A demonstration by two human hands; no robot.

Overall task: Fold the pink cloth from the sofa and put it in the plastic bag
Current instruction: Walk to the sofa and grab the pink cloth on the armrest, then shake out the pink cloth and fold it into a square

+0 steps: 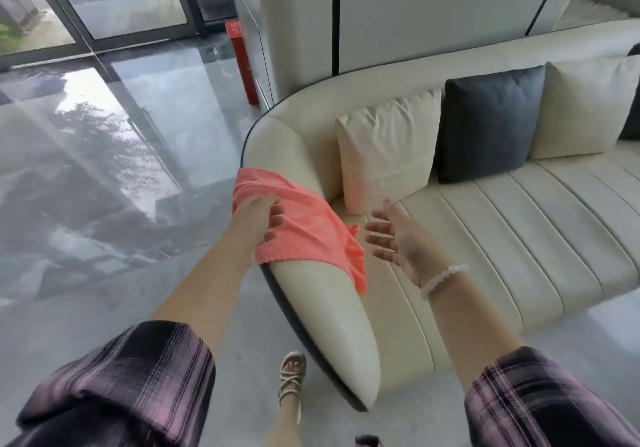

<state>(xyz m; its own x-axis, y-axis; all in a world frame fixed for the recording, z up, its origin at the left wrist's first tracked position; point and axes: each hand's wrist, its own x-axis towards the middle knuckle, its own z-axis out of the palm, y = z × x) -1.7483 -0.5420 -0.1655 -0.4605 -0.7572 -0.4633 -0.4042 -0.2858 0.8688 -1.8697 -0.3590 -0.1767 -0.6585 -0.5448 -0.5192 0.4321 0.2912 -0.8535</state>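
Note:
The pink cloth (311, 224) hangs draped over the cream sofa's left armrest (322, 308), one end falling toward the seat. My left hand (258, 219) lies on the cloth's left part with the fingers curled into the fabric. Just to the right of the cloth, my right hand (394, 238) hovers over the seat, open, fingers spread, a bead bracelet on its wrist. No plastic bag is in view.
The sofa seat (519, 238) carries a cream cushion (384, 148), a dark grey cushion (491, 120) and another cream cushion (588, 107). Glossy grey floor (104, 169) spreads to the left. A red box (242, 55) stands by the wall. My sandalled foot (291, 377) is by the armrest.

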